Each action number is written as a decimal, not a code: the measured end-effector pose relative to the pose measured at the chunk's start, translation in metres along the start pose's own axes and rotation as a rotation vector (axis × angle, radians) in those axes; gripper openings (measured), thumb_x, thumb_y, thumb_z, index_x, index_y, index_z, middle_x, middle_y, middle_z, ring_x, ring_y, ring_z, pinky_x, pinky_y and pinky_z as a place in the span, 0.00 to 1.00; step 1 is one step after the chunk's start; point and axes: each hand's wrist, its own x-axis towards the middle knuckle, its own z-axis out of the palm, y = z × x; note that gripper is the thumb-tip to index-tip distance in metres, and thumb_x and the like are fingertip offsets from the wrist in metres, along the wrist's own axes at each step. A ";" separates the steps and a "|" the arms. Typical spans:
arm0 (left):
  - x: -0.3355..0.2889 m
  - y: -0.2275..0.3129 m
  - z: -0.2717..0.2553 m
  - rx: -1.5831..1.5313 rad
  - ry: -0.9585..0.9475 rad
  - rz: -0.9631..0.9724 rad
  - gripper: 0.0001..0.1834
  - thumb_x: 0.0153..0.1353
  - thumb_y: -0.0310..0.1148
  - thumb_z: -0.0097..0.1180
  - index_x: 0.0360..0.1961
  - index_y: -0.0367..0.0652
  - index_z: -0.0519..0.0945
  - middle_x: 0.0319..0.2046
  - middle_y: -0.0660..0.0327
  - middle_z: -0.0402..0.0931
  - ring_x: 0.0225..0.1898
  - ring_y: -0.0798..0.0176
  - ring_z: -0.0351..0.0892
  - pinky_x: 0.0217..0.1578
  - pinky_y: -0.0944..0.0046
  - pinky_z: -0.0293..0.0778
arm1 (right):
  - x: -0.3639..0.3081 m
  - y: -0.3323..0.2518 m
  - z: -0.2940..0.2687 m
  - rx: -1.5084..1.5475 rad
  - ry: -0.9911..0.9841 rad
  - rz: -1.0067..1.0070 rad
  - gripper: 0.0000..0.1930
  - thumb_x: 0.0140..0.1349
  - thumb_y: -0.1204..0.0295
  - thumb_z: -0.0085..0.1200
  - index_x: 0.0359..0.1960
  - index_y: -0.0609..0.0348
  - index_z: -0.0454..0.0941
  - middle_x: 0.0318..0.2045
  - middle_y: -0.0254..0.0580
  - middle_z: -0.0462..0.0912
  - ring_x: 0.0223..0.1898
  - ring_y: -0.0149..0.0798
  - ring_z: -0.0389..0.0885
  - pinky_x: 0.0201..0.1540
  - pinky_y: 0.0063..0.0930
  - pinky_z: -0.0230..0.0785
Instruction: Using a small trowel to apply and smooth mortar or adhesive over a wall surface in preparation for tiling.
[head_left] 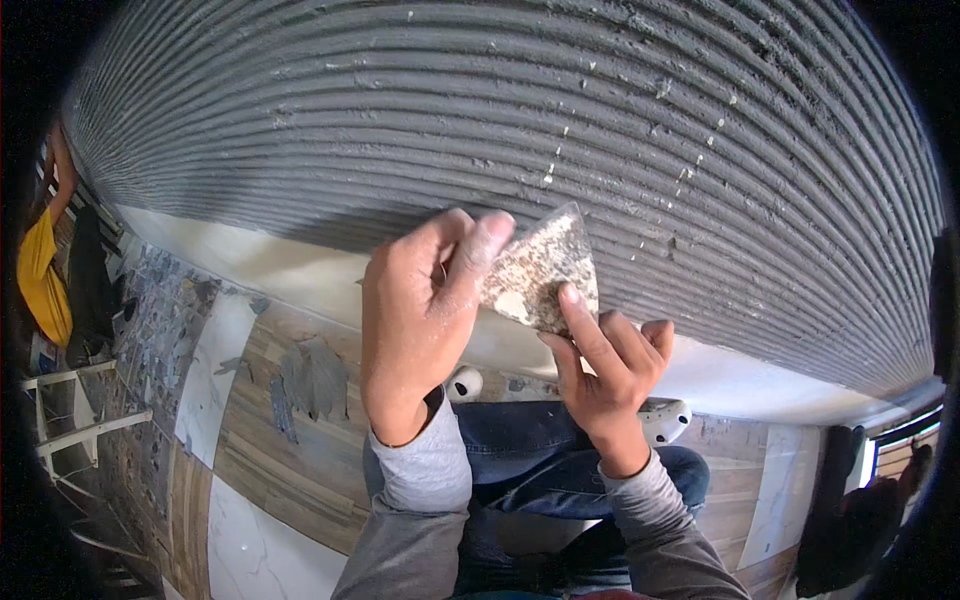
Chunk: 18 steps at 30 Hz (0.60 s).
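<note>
My right hand (pixel 610 365) pinches a flat, roughly triangular scraper blade (pixel 540 265) between thumb and fingers, its other fingers curled. Pale, crusty residue covers much of the blade, and one corner looks bare and grey. At the blade's left edge is my left hand (pixel 425 290), fingers curled in and thumb pressed toward them. Whitish dust coats its thumb. Whether those fingers grip anything is hidden. Both hands are in front of a grey ridged wall (pixel 400 130), near its lower edge. Small light splashes dot the ridges.
A pale band (pixel 250 250) runs below the ridges. Grey flakes (pixel 315 380) lie on the wood-look and white floor tiles (pixel 270 540). My white clogs (pixel 665 422) are near the wall. At left are a light metal frame (pixel 75 415) and a person in yellow (pixel 40 280); at right, a dark shape (pixel 850 530).
</note>
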 end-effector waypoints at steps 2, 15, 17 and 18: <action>0.001 0.002 0.002 -0.093 0.058 -0.003 0.21 0.69 0.41 0.61 0.24 0.34 0.75 0.13 0.62 0.58 0.19 0.75 0.55 0.19 0.67 0.53 | -0.005 0.001 -0.011 0.026 -0.048 0.048 0.30 0.46 0.59 0.72 0.56 0.36 0.84 0.17 0.24 0.60 0.17 0.29 0.56 0.32 0.29 0.44; 0.007 -0.005 0.038 0.283 0.408 0.438 0.08 0.58 0.28 0.69 0.39 0.49 0.85 0.14 0.75 0.66 0.16 0.74 0.60 0.32 0.66 0.53 | -0.040 0.014 -0.035 0.188 -0.007 0.148 0.28 0.48 0.63 0.70 0.55 0.48 0.85 0.18 0.25 0.69 0.20 0.31 0.57 0.33 0.30 0.47; 0.011 -0.009 0.041 0.321 0.448 0.519 0.08 0.58 0.26 0.69 0.39 0.46 0.85 0.15 0.75 0.66 0.17 0.76 0.59 0.27 0.70 0.54 | -0.039 0.014 -0.037 0.184 -0.045 0.153 0.28 0.48 0.63 0.70 0.55 0.47 0.85 0.17 0.24 0.70 0.20 0.30 0.58 0.32 0.30 0.47; 0.012 -0.012 0.041 0.342 0.498 0.592 0.08 0.58 0.24 0.69 0.40 0.43 0.86 0.16 0.74 0.66 0.18 0.78 0.57 0.23 0.73 0.56 | -0.039 0.014 -0.037 0.192 -0.034 0.167 0.28 0.48 0.63 0.70 0.55 0.47 0.85 0.17 0.24 0.70 0.20 0.30 0.58 0.32 0.30 0.47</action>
